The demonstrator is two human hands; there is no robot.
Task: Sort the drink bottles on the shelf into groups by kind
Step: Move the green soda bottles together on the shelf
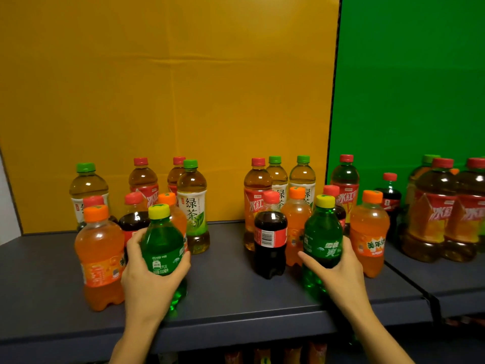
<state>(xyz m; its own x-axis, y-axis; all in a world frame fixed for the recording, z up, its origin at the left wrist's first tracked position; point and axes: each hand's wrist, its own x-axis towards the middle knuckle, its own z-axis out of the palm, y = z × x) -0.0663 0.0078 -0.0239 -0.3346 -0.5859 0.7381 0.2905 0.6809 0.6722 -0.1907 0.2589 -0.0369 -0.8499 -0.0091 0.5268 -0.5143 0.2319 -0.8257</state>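
My left hand [147, 279] grips a green Sprite bottle [162, 243] with a yellow cap at the front left of the shelf. My right hand [338, 269] grips a second green Sprite bottle [321, 232] at the front right. Both bottles stand upright on the dark shelf [231, 285]. An orange soda bottle [101, 256] stands left of my left hand. A cola bottle [270, 237] stands between my hands, nearer the right one. Behind are green tea bottles [193, 203] and iced red tea bottles [256, 198], mixed with more orange soda and cola.
Another orange soda bottle [368, 232] stands right of my right hand. A neighbouring shelf section [446, 279] on the right carries large iced red tea bottles [430, 211]. Yellow [168, 88] and green [409, 74] backdrops rise behind. More bottles show on the lower shelf.
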